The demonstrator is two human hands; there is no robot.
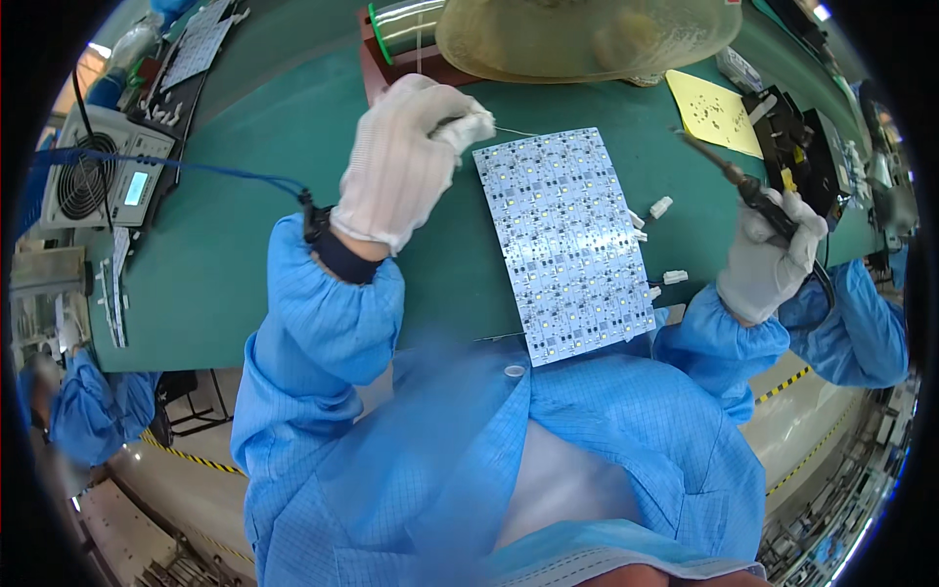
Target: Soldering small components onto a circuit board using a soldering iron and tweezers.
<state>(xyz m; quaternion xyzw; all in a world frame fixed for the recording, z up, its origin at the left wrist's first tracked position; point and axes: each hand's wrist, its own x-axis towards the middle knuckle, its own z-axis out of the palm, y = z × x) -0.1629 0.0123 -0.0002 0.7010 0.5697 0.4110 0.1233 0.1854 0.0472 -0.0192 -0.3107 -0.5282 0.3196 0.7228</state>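
Left hand (406, 157), white-gloved, pinches thin solder wire (514, 131) at top edge of white rectangular LED circuit board (567, 240) lying on green worktop (245, 245). Right hand (768, 259) grips black soldering iron (734, 176), raised beside board. Risk: loose board overhangs near worktop edge, may slide; hot tip may graze small white connectors (661, 207).

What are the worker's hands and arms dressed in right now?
Both hands wear white knit gloves: left hand, right hand. Both arms are in light blue smock sleeves with a fine grid pattern and gathered elastic cuffs. A dark wrist strap with a blue cable sits at the left wrist.
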